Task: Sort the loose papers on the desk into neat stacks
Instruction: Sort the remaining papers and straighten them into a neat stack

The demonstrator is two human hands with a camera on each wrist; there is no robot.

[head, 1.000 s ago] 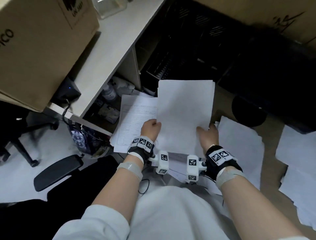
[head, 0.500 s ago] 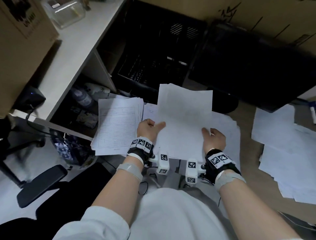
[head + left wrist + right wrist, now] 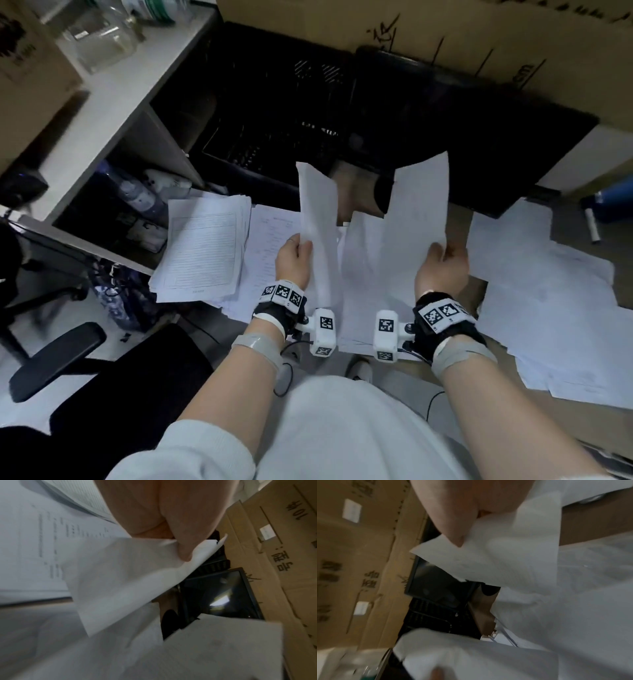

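Note:
My left hand (image 3: 295,255) pinches a white sheet (image 3: 317,219) by its left edge and holds it tilted up; the left wrist view shows the thumb (image 3: 184,547) pressed on this sheet (image 3: 123,577). My right hand (image 3: 442,262) grips a second white sheet (image 3: 419,202) at its lower right, thumb (image 3: 452,534) on top of the paper (image 3: 496,561). The two sheets stand apart above a flat pile of papers (image 3: 363,274). A squared stack of lined forms (image 3: 205,246) lies to the left, with a printed sheet (image 3: 270,246) beside it.
Loose white papers (image 3: 548,301) spread over the desk at the right. A dark monitor (image 3: 462,130) and a black crate (image 3: 274,113) stand behind. A shelf unit (image 3: 113,113) with bottles is at the left, cardboard boxes (image 3: 479,37) at the back, a chair armrest (image 3: 54,359) lower left.
Both hands held one bundle of sheets together; now the hands have drawn apart, each holding its own sheet. The head view has swung to the right.

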